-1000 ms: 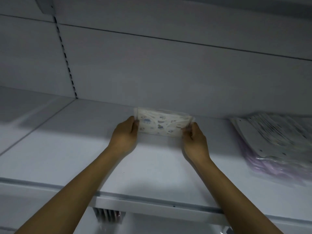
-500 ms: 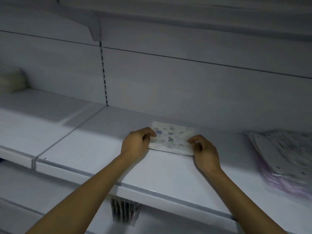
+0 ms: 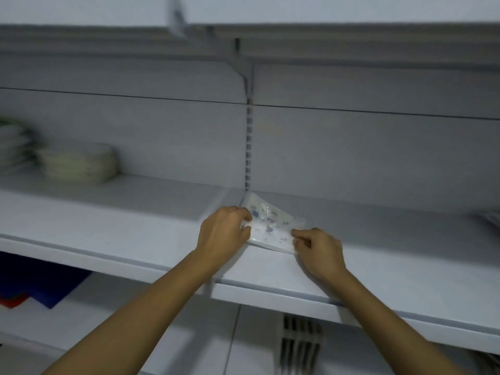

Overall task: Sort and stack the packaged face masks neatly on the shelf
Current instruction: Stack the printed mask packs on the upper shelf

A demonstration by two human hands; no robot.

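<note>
Two hands pinch one packaged face mask on the shelf. Left hand grips its left end, right hand its right end, near the shelf's front edge.

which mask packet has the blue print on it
The mask packet pinched between the left hand and right hand, mid-shelf. The stacked packets at far left look plain and pale.

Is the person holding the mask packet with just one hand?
No, both the left hand and the right hand grip the patterned mask packet.
</note>
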